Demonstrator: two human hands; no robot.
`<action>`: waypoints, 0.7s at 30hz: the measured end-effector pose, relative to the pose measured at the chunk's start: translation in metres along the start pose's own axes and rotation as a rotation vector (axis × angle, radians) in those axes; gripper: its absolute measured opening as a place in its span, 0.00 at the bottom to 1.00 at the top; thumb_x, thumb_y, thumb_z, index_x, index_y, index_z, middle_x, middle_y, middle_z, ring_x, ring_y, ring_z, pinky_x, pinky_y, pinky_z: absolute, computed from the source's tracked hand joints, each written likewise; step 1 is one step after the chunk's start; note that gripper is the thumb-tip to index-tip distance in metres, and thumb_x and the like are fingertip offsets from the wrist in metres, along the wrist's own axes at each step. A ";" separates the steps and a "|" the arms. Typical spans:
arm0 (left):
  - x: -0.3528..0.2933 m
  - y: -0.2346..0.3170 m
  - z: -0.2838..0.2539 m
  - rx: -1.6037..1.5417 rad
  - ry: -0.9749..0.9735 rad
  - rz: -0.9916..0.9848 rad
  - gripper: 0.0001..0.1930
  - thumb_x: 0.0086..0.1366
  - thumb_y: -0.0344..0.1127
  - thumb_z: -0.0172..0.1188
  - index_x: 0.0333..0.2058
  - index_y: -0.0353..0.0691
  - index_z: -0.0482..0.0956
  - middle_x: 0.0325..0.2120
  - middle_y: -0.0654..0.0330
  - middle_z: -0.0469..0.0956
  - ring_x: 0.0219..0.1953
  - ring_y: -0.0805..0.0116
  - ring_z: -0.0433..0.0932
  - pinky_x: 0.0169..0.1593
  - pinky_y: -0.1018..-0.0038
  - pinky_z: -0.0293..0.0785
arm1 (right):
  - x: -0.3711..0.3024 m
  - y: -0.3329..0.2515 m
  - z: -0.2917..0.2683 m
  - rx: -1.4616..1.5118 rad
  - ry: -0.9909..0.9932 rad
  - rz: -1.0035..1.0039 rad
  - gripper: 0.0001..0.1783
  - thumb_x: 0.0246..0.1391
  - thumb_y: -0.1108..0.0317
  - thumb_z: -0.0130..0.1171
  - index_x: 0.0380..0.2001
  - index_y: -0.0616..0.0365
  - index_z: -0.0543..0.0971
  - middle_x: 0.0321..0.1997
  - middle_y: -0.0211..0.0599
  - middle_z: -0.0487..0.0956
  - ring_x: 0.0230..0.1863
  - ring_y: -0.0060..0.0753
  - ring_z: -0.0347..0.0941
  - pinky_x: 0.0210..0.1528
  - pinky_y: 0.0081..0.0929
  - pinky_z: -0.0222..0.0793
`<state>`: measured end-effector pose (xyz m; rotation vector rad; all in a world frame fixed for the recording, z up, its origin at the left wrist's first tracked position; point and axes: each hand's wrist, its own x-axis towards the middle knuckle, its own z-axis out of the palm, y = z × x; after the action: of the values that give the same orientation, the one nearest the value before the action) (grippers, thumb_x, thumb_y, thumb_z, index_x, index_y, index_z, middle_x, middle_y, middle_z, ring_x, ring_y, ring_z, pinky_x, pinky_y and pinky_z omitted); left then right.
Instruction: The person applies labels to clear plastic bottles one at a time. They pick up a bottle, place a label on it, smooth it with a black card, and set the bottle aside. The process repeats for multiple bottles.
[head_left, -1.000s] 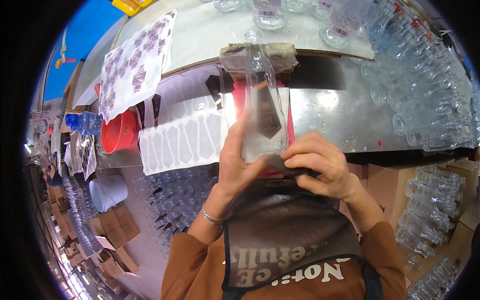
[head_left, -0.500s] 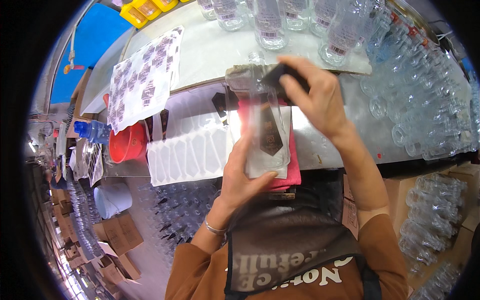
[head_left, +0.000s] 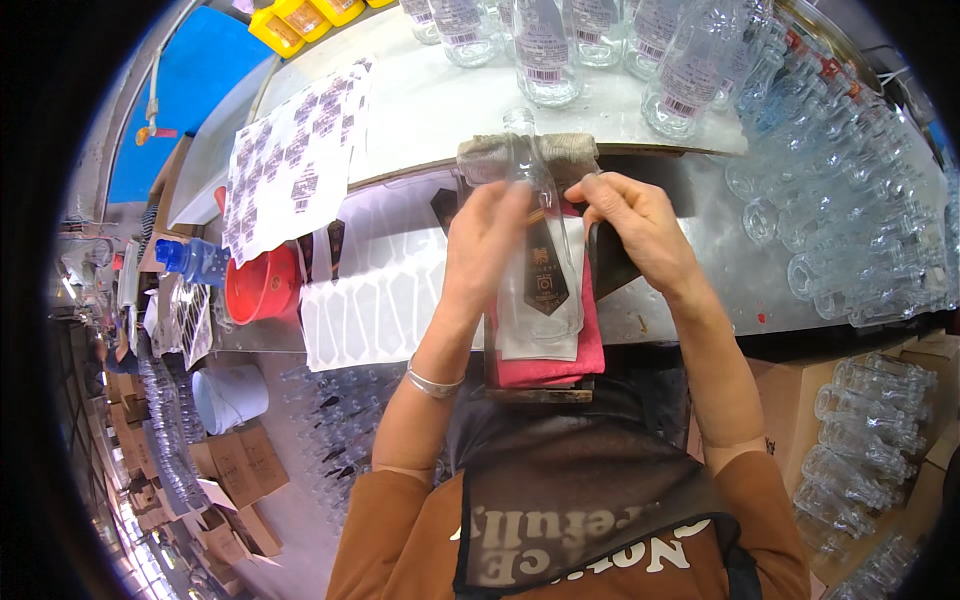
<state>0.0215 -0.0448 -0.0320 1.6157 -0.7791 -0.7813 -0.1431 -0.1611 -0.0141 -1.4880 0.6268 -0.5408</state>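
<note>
A clear glass bottle (head_left: pixel 572 270) lies with its neck away from me, a dark, tie-shaped label (head_left: pixel 543 265) on its upper face. Rolled beige cloth (head_left: pixel 570 152) supports its neck; white paper and a pink cloth (head_left: pixel 590 345) lie beneath its base. My left hand (head_left: pixel 480 245) is at the bottle's left side, its fingers smeared by motion, so their grip is unclear. On the other side, my right hand (head_left: pixel 645 230) is closed, thumb and forefinger pinched near the bottle's shoulder. A flat black pad (head_left: pixel 612 260) hangs in that hand, partly hidden by the fingers.
Labelled bottles (head_left: pixel 545 60) stand on the raised white board. Many clear bottles (head_left: pixel 840 200) lie stacked at the right. Left of the work lie a sheet of dark labels, pale backing sheets (head_left: pixel 375 315), a printed label sheet (head_left: pixel 295 150) and a red bucket (head_left: pixel 262 285).
My right hand has drawn back toward me, lowering the black pad from the bottle's neck to its right side. My left hand has moved up from the bottle's base to its shoulder.
</note>
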 end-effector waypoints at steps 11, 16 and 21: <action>-0.009 0.009 0.006 -0.146 0.010 -0.037 0.20 0.76 0.52 0.52 0.41 0.39 0.78 0.23 0.74 0.67 0.25 0.87 0.63 0.28 0.86 0.58 | 0.018 -0.007 0.020 -0.356 -0.024 -0.016 0.27 0.64 0.47 0.57 0.34 0.66 0.84 0.25 0.32 0.79 0.31 0.21 0.72 0.37 0.24 0.68; 0.006 0.025 -0.005 -0.432 -0.100 -0.309 0.22 0.72 0.57 0.57 0.35 0.42 0.77 0.22 0.76 0.64 0.22 0.85 0.60 0.26 0.84 0.56 | 0.017 -0.004 0.012 -0.209 -0.064 0.021 0.29 0.67 0.46 0.55 0.37 0.67 0.84 0.26 0.31 0.80 0.32 0.20 0.73 0.40 0.22 0.69; 0.020 0.011 -0.007 -0.020 -0.073 -0.154 0.23 0.69 0.60 0.60 0.31 0.44 0.74 0.20 0.76 0.60 0.22 0.85 0.56 0.26 0.83 0.53 | 0.006 0.016 0.004 -0.129 -0.101 0.074 0.30 0.71 0.46 0.50 0.43 0.67 0.83 0.26 0.29 0.80 0.33 0.20 0.74 0.51 0.25 0.68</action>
<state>0.0380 -0.0595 -0.0222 1.6511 -0.7023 -0.9597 -0.1366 -0.1622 -0.0308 -1.5965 0.6445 -0.3706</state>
